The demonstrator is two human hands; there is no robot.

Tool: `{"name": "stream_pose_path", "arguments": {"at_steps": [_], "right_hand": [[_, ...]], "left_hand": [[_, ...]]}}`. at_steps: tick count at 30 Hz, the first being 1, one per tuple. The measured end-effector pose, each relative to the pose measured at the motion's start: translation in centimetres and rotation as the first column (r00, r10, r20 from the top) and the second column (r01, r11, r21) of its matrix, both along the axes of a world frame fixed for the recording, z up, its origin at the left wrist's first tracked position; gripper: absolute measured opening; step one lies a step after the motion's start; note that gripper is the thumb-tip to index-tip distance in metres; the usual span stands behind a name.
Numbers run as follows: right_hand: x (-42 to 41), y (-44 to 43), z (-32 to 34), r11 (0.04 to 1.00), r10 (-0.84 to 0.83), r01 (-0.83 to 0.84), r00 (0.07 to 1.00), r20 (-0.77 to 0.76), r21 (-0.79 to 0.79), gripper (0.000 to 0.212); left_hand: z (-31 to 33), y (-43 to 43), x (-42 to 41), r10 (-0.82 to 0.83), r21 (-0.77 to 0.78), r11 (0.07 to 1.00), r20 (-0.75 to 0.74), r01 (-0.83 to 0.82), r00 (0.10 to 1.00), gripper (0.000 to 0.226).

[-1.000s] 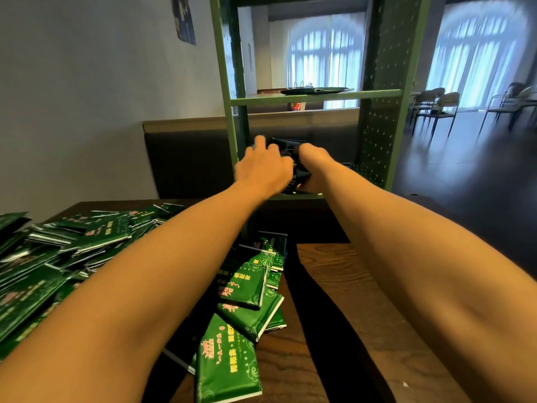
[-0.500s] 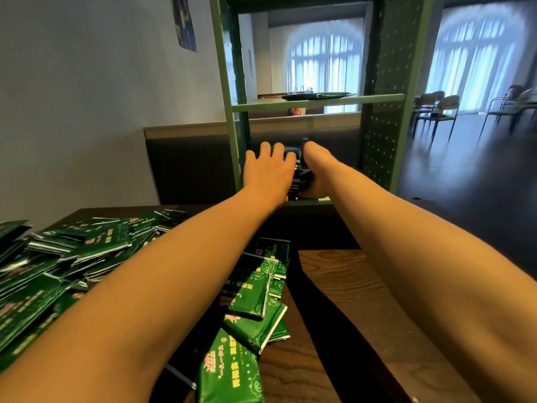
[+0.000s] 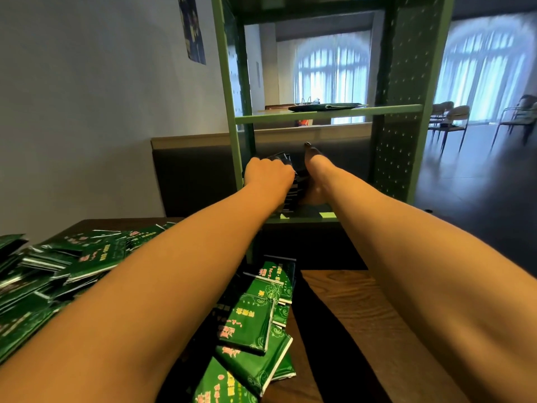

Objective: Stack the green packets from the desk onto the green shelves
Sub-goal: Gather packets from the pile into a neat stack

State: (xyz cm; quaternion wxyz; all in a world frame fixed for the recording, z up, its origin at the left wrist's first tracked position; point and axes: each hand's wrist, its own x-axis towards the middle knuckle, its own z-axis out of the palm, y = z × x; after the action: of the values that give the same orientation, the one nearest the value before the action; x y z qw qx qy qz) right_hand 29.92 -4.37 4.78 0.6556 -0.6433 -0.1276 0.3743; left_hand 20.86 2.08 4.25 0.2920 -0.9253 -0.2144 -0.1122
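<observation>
- I see one dark wooden desk (image 3: 363,315) at the bottom and two arched windows (image 3: 331,74) behind.
- Two packet heaps lie on it, lower left (image 3: 58,271) and bottom centre (image 3: 255,324); one stack (image 3: 291,193) stands on the green shelf (image 3: 305,219), centre.
- My left hand (image 3: 268,175) curls onto the stack; my right hand (image 3: 316,175) lies flat against it.

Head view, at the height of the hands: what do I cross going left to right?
Green shelf post → left hand → stack of packets → right hand → perforated side panel → chairs.
</observation>
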Motion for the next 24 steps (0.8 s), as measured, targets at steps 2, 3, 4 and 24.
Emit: {"name": "stream_pose_path", "arguments": {"at_steps": [2,3,4,24], "right_hand": [[0.1,0.4,-0.1,0.999,-0.048,0.048,0.998,-0.032,0.023,0.047],[0.1,0.6,-0.1,0.997,-0.067,0.068,0.997,-0.037,0.030,0.050],[0.2,0.8,-0.2,0.995,-0.085,0.087,0.996,-0.038,0.040,0.051],[3.1,4.7,-2.3,0.989,-0.052,0.056,0.998,-0.028,0.140,0.085]], "left_hand": [[0.0,0.0,0.0,0.010,0.004,1.000,-0.018,-0.010,1.000,0.034],[0.1,0.0,0.1,0.018,0.010,1.000,-0.030,-0.017,0.999,0.031],[0.2,-0.1,0.2,0.028,0.016,0.999,-0.043,-0.028,0.999,0.029],[0.7,1.0,1.7,0.195,-0.104,0.971,-0.175,-0.215,0.965,0.094]]}}
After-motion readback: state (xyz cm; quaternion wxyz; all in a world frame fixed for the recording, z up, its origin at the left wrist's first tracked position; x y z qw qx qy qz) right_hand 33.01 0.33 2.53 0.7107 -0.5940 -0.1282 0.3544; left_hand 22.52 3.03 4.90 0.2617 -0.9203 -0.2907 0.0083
